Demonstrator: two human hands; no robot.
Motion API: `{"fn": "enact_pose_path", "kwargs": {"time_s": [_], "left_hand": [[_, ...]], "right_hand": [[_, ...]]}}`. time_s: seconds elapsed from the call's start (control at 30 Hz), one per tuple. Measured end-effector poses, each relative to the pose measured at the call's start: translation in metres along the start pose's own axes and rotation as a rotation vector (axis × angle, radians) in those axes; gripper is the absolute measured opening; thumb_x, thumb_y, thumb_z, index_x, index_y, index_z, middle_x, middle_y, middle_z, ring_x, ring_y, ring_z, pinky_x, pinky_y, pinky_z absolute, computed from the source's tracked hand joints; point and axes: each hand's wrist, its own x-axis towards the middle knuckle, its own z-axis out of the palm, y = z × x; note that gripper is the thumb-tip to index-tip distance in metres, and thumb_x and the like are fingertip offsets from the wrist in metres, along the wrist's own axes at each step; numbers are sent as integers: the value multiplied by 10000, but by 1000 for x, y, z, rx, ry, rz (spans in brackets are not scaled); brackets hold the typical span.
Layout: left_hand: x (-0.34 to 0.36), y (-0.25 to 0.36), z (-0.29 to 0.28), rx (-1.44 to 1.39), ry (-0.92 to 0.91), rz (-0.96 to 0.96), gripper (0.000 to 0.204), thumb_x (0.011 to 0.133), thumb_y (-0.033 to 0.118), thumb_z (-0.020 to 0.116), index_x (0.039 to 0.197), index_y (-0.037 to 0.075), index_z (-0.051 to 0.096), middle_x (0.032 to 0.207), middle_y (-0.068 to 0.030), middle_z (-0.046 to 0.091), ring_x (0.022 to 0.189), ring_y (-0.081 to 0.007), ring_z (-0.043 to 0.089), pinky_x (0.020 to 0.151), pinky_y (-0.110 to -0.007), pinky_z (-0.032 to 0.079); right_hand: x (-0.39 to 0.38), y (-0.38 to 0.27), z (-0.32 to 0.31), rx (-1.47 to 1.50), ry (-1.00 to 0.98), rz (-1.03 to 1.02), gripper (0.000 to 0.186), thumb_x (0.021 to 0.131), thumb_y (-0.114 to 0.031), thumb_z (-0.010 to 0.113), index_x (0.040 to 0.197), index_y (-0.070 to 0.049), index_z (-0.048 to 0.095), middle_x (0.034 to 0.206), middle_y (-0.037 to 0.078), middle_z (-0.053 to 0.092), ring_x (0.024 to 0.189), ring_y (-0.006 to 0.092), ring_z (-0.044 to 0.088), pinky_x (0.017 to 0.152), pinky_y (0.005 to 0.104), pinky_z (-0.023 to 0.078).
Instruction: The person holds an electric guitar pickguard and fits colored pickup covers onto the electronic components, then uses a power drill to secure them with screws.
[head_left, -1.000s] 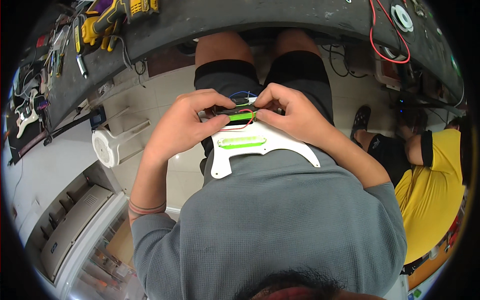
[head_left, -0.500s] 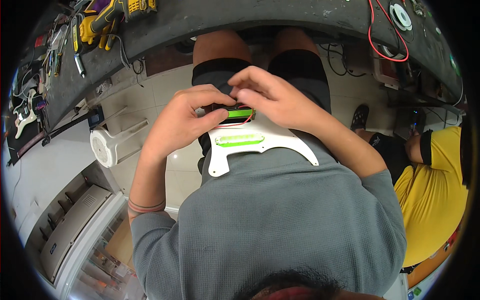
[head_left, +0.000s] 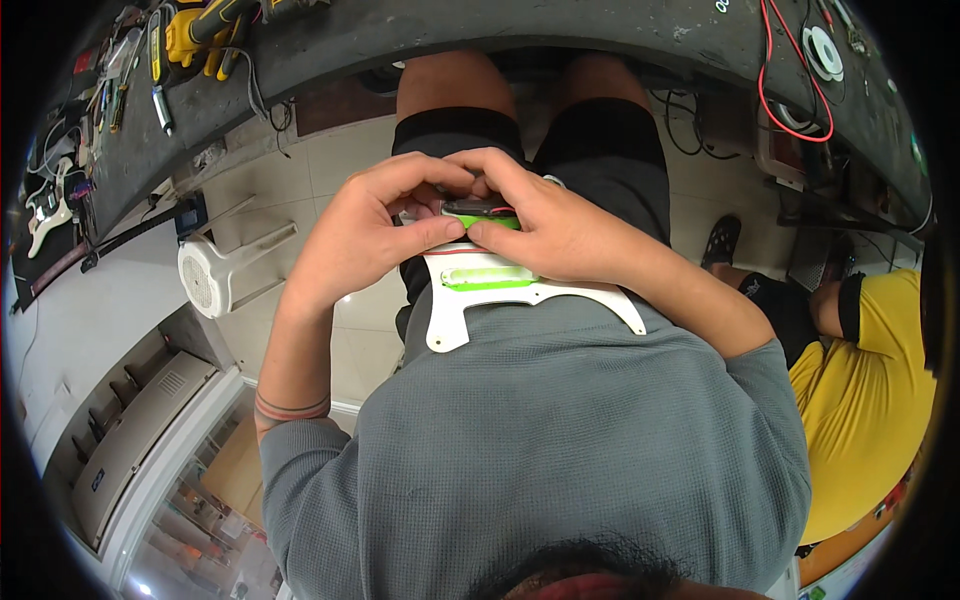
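Note:
A white guitar pickguard (head_left: 450,325) rests on my lap against my grey shirt, its cut-out edge toward me. A light-green pickup (head_left: 488,277) is set in its slot. Farther from me is a second pickup (head_left: 478,220), green and black, with red and black wires beside it. My left hand (head_left: 375,220) is closed around this pickup's left end, thumb on the green side. From the right, my right hand (head_left: 560,230) grips the same pickup with its thumb near my left thumb. Both sets of fingertips meet behind the pickup, and their exact hold is partly hidden.
A dark workbench (head_left: 420,30) curves across the far side, with a yellow power tool (head_left: 190,38), a red cable (head_left: 765,75) and a white spool (head_left: 823,55). A white stool (head_left: 212,275) stands left. Another person in a yellow shirt (head_left: 865,400) sits close at right.
My right hand has come down and closed on the far pickup, its thumb now pressing the green side. The pickguard has tilted slightly. My left hand keeps its hold.

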Motion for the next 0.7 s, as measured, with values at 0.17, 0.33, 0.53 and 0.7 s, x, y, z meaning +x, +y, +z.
{"fn": "enact_pose_path", "kwargs": {"time_s": [0.17, 0.33, 0.53, 0.7], "left_hand": [[-8, -7, 2, -376, 77, -84, 444, 945, -26, 709, 1362, -35, 557, 1258, -144, 655, 1037, -147, 692, 915, -291, 586], [-12, -6, 11, -395, 171, -152, 408, 941, -53, 717, 1304, -15, 535, 1216, -110, 627, 1010, -136, 707, 866, -266, 595], [-13, -7, 17, -409, 225, -155, 352, 932, -65, 735, 1207, 6, 526, 1111, -70, 607, 962, -116, 708, 804, -240, 600], [-16, -10, 21, -421, 256, -154, 317, 933, -69, 729, 1152, 18, 517, 1060, -52, 604, 936, -91, 687, 787, -233, 594]], "right_hand": [[-2, 5, 3, -22, 41, 4, 466, 1047, -199, 567, 1449, -23, 411, 1347, 235, 609, 1293, 355, 609, 1107, 419, 478], [-4, 1, 1, 3, 21, 23, 334, 1064, -210, 546, 1324, -12, 476, 1303, 201, 623, 1225, 329, 630, 1052, 416, 493], [-4, 3, 1, -1, 10, -9, 306, 1060, -172, 559, 1305, 9, 526, 1244, 156, 638, 1175, 272, 633, 1019, 398, 494], [-4, 0, 1, -26, -11, 11, 289, 1056, -158, 562, 1291, 7, 530, 1231, 158, 642, 1167, 272, 635, 1004, 395, 495]]}}
